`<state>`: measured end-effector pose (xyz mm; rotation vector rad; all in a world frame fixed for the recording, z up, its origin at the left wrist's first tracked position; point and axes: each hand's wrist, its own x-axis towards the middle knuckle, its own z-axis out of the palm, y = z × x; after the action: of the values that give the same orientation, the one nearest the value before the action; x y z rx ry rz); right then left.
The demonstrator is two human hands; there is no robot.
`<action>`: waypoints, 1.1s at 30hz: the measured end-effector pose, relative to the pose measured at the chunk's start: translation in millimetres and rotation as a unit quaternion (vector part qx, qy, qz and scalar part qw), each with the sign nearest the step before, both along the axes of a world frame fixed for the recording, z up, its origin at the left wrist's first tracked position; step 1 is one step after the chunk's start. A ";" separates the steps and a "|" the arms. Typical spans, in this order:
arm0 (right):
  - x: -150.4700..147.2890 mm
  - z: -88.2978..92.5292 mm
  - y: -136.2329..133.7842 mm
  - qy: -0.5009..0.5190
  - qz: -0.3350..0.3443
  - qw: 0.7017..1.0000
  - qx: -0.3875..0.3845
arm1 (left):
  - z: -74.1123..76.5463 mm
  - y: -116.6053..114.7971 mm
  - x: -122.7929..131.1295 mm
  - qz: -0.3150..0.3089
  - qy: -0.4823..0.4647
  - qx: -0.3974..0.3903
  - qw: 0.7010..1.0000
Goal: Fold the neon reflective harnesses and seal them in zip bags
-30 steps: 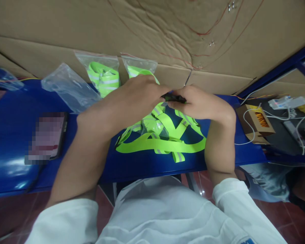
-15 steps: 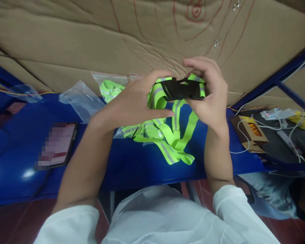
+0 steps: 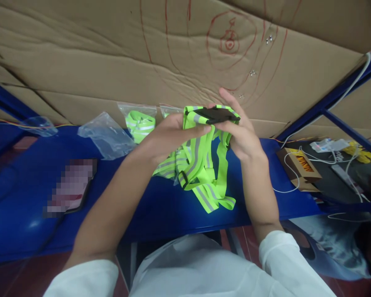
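Observation:
Both my hands hold a neon yellow-green reflective strap (image 3: 200, 154) with grey stripes, raised above the blue table. My left hand (image 3: 173, 132) is closed on the strap's left side, its thumb lying along the front. On the other side my right hand (image 3: 244, 136) grips the strap's right end, thumb in front and one finger sticking up. Between them lies a black plastic buckle (image 3: 218, 115), joined to the folded strap. Loose loops hang down to the table, and a small black slider (image 3: 183, 180) shows on one of them.
Behind, a bagged green strap (image 3: 140, 126) and a crumpled clear bag (image 3: 106, 134) lie near the cardboard wall (image 3: 89, 74). A phone (image 3: 72, 185) rests on the blue table (image 3: 160, 210) at left. At right are an open cardboard box (image 3: 301, 169), white cables and another person's arm.
The buckle has tilted flatter and moved slightly down, and the strap is folded closer around it. My left fingers have closed in on the strap. The camera view has shifted a little.

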<state>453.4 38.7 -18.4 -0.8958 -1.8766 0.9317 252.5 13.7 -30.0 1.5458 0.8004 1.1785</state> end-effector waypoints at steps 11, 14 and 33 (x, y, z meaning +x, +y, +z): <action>1.6 -5.7 8.8 0.136 0.177 0.964 -0.143 | 10.1 -0.3 -4.8 -0.098 -0.211 -0.067 0.970; -2.2 -8.9 11.3 0.160 0.116 0.976 -0.089 | 6.5 -0.1 0.7 -0.093 -0.171 -0.049 0.980; -6.4 -6.5 9.9 0.098 0.009 0.995 0.033 | 9.1 -0.8 2.4 0.014 -0.195 -0.040 0.980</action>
<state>447.0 48.6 -24.8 -0.7206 -1.7401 0.9281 254.9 12.8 -20.9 1.1880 0.5992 1.3975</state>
